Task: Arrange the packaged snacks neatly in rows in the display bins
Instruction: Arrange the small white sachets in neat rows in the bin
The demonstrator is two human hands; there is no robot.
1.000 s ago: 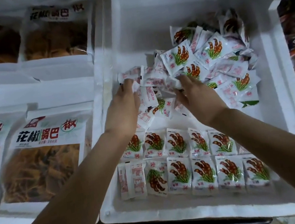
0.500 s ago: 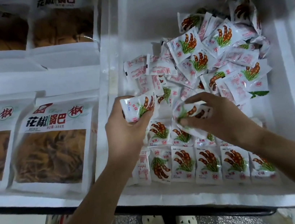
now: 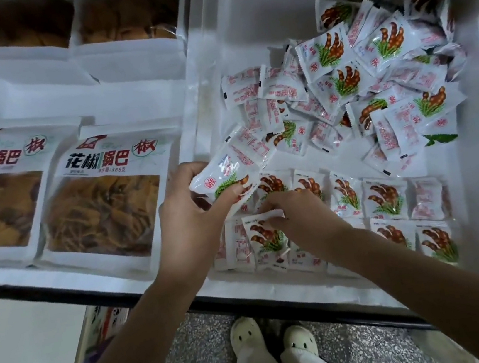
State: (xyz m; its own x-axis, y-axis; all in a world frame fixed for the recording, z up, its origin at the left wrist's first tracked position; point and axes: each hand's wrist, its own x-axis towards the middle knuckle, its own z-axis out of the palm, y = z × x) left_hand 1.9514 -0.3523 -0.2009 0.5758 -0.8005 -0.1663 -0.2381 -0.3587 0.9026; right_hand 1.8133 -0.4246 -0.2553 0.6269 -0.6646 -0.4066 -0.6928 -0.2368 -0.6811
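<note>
**Q:** What do the fingers hold?
**A:** Left hand (image 3: 188, 219): fingers (image 3: 228, 190) curled, thumb on top, gripping a stack (image 3: 230, 167) of what look like two packets, raised over the front-left corner of the bin (image 3: 255, 19). Right hand (image 3: 299, 219): fingertips (image 3: 282, 221) pinching one packet (image 3: 265, 234), picture side up, low over the bin's front left.

**Q:** Which step is this?
**A:** Judged as placement: the packet is meant for the rows (image 3: 384, 201) along the bin's front edge. Two rows lie there, mostly picture side up, though a few show their printed backs. Whether the packet already touches those beneath it cannot be told.

**Q:** What does the next move call for?
**A:** Probably squaring the packet with its neighbours and letting go. The next packet would then come from the stack, which sits just above and to the left of the right fingertips. One stack packet shows its back, so it likely needs turning.

**Q:** And the unsorted stock?
**A:** A loose pile (image 3: 370, 70) fills the bin's middle and back right, well apart from both hands. Large bags (image 3: 108, 199) lie outside the bin's left wall.
</note>
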